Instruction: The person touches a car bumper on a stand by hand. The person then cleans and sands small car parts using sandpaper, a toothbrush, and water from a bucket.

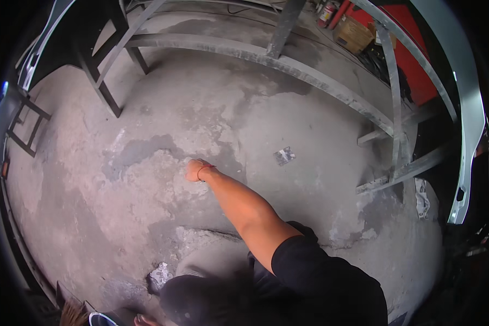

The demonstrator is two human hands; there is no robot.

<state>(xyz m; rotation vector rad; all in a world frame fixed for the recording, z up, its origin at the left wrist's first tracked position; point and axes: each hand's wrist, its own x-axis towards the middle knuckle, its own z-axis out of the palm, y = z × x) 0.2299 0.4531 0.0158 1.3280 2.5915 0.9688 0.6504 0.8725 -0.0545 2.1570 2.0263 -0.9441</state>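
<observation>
Along the lower edge, only a few fingers of my left hand [145, 320] show, near one round container [99, 314] with a pale rim and one bundle of straw bristles [73, 314]; whether those fingers grip anything I cannot tell. Just beyond sits one pale lump [160, 276] in a broken spot of the concrete floor [119, 217]. Farther out my right hand [194, 170], one red cord [206, 167] round its wrist, is bunched, its fingertips out of sight; I cannot tell whether it holds something or touches the floor. To do this reach well, I judge it best to keep the arm steady, the weight balanced and the knuckles off the rough surface. One silvery scrap [284, 156] lies apart from that hand, to its right. Counting on outward, I find one crumpled white piece [421, 198] by the right side, one long grey beam [212, 44] across the way, one cardboard box [354, 33] and one red extinguisher [327, 15]
</observation>
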